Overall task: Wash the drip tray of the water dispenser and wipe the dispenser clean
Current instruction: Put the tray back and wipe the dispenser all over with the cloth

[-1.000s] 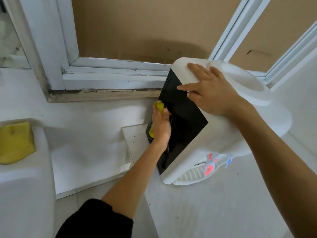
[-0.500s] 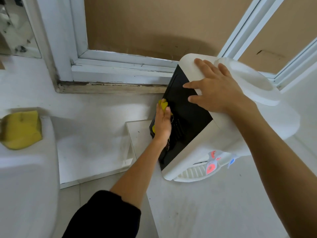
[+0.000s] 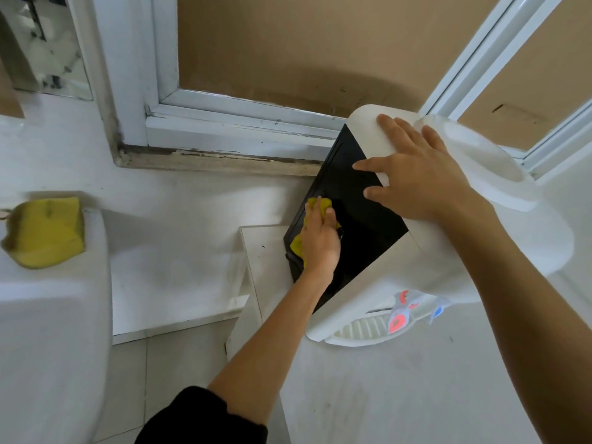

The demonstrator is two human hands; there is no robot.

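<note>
Water dispenser, white-bodied, standing on a white counter below a window sill, seen from above. Its black back panel faces the left hand, and the open bottle well sits at its top. The drip tray, a white slotted grid, is seated at the dispenser's foot beneath the red tap and blue tap.

Left hand: fingers closed around a yellow cloth, which is pressed flat against the lower part of the black panel. Right hand: fingers spread wide and laid flat over the upper edge where white casing meets black panel, gripping nothing, apparently steadying the unit.

Step in hand, as judged: wiping the dispenser's rear face; the tray, being in place, appears either already washed or still awaiting it, and the view cannot settle which. The next move likely calls for carrying the cloth over the rest of the panel with steady pressure while the right hand braces the dispenser.

Periphery: a yellow sponge rests on the rim of a white basin at far left, well apart from the dispenser.
</note>
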